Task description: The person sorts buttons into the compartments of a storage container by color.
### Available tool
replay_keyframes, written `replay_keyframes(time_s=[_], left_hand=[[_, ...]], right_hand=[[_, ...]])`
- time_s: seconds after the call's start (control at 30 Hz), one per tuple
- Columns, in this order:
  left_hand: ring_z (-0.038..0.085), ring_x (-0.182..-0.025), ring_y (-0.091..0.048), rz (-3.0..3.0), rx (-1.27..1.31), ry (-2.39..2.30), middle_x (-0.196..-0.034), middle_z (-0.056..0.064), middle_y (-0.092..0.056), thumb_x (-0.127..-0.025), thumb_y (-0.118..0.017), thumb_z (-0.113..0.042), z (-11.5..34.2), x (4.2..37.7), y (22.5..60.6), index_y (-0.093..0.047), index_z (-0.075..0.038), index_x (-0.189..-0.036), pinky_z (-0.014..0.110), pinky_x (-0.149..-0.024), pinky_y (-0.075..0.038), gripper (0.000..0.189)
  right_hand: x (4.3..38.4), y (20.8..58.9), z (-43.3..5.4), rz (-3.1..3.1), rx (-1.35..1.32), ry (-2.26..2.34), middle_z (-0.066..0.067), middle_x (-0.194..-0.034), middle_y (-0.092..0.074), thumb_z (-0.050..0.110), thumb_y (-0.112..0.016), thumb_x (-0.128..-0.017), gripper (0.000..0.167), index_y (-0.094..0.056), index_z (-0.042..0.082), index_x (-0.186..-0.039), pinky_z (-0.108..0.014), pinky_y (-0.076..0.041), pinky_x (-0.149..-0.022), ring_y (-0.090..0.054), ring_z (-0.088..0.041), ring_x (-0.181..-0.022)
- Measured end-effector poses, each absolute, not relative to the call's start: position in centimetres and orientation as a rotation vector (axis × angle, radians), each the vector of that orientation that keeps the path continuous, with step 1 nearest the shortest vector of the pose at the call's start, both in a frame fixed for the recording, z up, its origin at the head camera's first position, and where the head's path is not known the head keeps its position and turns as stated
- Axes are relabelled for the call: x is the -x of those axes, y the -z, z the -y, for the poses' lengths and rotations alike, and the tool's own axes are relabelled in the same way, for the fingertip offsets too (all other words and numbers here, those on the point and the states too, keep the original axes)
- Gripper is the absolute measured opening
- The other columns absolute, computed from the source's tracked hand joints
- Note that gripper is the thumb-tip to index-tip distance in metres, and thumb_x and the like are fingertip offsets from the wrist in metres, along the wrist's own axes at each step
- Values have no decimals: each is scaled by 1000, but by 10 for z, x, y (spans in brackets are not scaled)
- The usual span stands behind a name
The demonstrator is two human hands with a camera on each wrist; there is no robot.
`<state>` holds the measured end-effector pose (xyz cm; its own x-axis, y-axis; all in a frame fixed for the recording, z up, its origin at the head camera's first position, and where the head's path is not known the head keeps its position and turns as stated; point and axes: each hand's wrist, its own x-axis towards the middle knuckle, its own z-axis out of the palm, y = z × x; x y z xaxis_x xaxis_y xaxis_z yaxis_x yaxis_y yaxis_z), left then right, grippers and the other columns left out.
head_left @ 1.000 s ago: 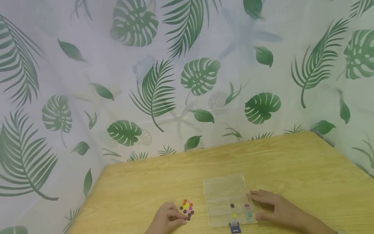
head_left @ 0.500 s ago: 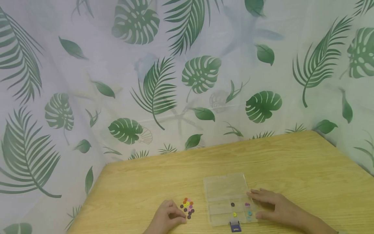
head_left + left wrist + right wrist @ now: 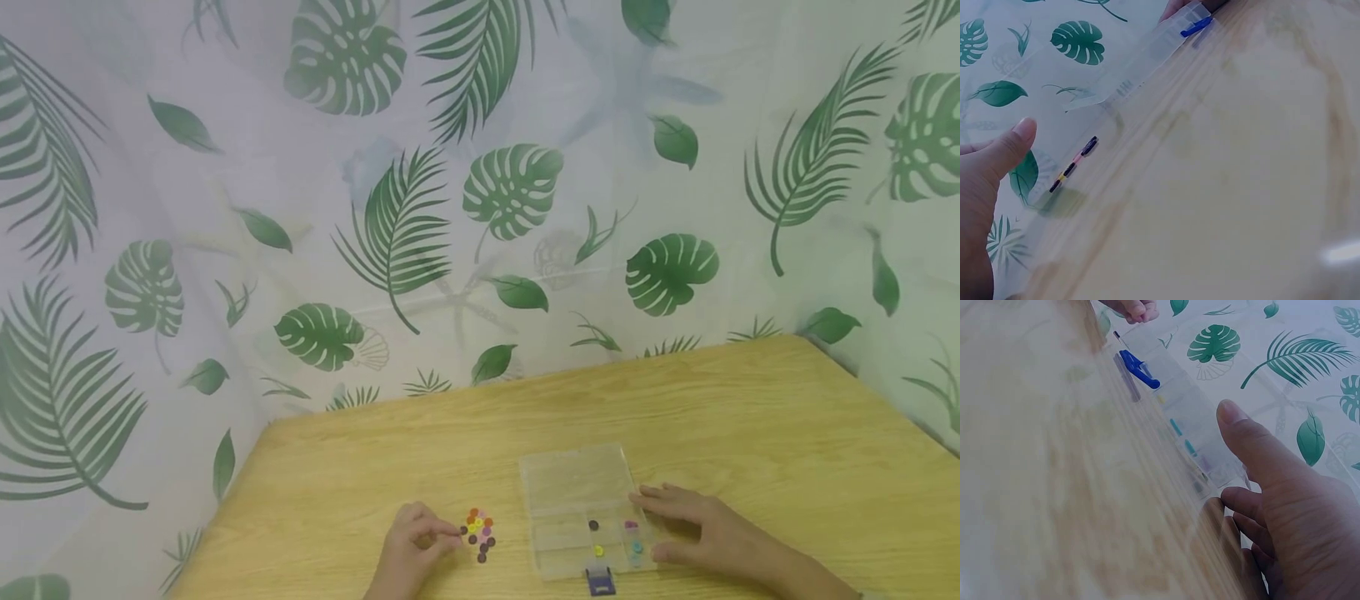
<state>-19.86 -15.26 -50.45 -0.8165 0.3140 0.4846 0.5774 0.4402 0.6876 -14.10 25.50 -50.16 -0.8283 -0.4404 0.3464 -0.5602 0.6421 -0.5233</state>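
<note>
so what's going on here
A person at a wooden table has small coloured discs loosely gathered beside a clear box. Their left hand has its fingertips at a dark disc on the group's left edge; whether it is pinched is unclear. The right hand is at the box's right side. The box is open, with dark, yellow, purple and light blue discs inside.

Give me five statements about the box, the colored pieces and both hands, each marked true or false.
1. The clear box lies open on the table. True.
2. Loose colored pieces lie near the left hand. True.
3. The box holds only yellow pieces. False: it also holds blue ones.
4. The right hand is beside the box. True.
5. The left hand is inside the box. False: it is by the loose pieces.
</note>
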Motion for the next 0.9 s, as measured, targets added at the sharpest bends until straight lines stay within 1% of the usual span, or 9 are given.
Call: replay_keyframes(time_s=[0.2, 0.27, 0.37, 0.4, 0.5, 0.53, 0.63, 0.77, 0.9], left_hand=[[5, -78, -41, 2328, 868, 1286, -74, -9, -49, -71, -78, -18, 144, 205, 508, -72, -19, -82, 20, -68, -41, 12], [5, -79, -41, 2326, 878, 1304, -74, -8, -48, -71, -78, -19, 140, 205, 508, -72, -19, -82, 20, -69, -40, 12], [5, -80, -41, 2301, 917, 1315, -74, -5, -48, -73, -77, -18, 131, 206, 507, -72, -16, -84, 21, -72, -39, 12], [6, -79, -41, 2287, 933, 1306, -74, -4, -48, -72, -77, -17, 128, 206, 507, -72, -15, -84, 20, -71, -39, 13], [8, -76, -41, 2247, 985, 1286, -74, -1, -47, -72, -77, -16, 119, 208, 506, -72, -13, -85, 20, -68, -40, 14], [9, -76, -40, 2245, 995, 1275, -74, -1, -47, -72, -77, -16, 117, 209, 506, -72, -14, -85, 19, -66, -41, 14], [10, -75, -40, 2278, 987, 1250, -74, -1, -46, -73, -76, -21, 109, 211, 503, -73, -16, -85, 19, -64, -41, 13], [9, -78, -41, 2351, 925, 1321, -75, -3, -46, -75, -75, -25, 99, 213, 499, -73, -18, -85, 21, -68, -38, 12], [10, -78, -41, 2307, 907, 1397, -73, -3, -48, -72, -78, -19, 86, 217, 499, -73, -18, -81, 23, -66, -39, 10]], right_hand=[[141, 498, -254, 2680, -801, -959, -16, -134, -53, 33, -71, -84, 58, -51, 21, -137, -62, -43, -84, -47, -50, -116], [141, 497, -253, 2693, -776, -949, -15, -134, -54, 35, -70, -84, 57, -52, 23, -136, -58, -45, -87, -48, -49, -117], [140, 496, -253, 2710, -747, -921, -12, -134, -55, 37, -70, -84, 56, -53, 25, -135, -47, -47, -90, -49, -46, -117], [139, 495, -252, 2722, -729, -911, -10, -134, -55, 39, -70, -84, 55, -53, 26, -135, -43, -48, -91, -50, -45, -117], [140, 496, -252, 2721, -736, -913, -11, -134, -55, 38, -70, -84, 55, -53, 26, -135, -40, -47, -92, -50, -45, -117], [140, 496, -252, 2728, -730, -915, -10, -134, -55, 38, -69, -84, 55, -53, 26, -135, -41, -47, -92, -50, -45, -118], [140, 496, -252, 2728, -740, -948, -12, -135, -54, 38, -69, -84, 56, -52, 25, -136, -50, -46, -91, -48, -47, -118], [140, 495, -251, 2725, -761, -1032, -17, -136, -51, 35, -68, -85, 56, -51, 22, -137, -65, -40, -86, -44, -51, -119], [141, 496, -252, 2721, -765, -1052, -19, -136, -51, 34, -69, -86, 56, -50, 22, -137, -66, -39, -85, -43, -52, -119]])
